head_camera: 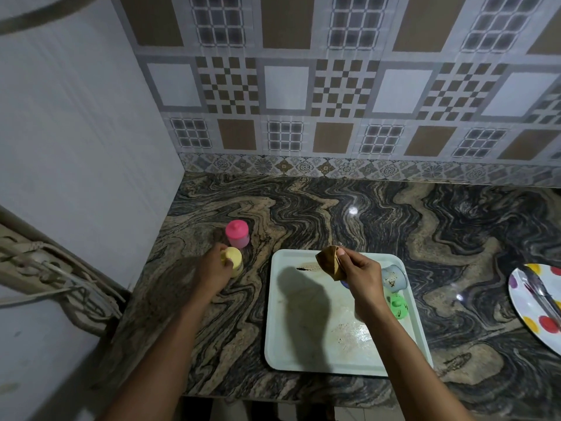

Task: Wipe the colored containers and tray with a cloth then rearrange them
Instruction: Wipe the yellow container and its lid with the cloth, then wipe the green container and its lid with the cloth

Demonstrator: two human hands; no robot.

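Status: the task appears partly complete.

1. The pink container (pixel 237 234) stands upright on the counter (pixel 349 214), off the tray and to its left. The yellow container (pixel 233 262) stands just beside it, nearer the person. The left hand (pixel 217 270) grips the yellow container from above, fingers curled over its lid. Judging by their place off the tray, these two have probably been wiped, but their surfaces are too small to confirm it.

2. The right hand (pixel 361 276) pinches a folded brown cloth (pixel 329 262) and holds it above the far part of the tray (pixel 299 350).

3. The blue container (pixel 393 278) lies tipped on the tray at its right side, with dark marks on it. The green container (pixel 397 305) sits on the tray close to it, also marked. Both appear not yet wiped.

4. The tray shows a dark smear near its far edge and a brown patch near its middle. It is not yet clean.

Remaining: wipe the blue and green containers, wipe the tray, rearrange all four.
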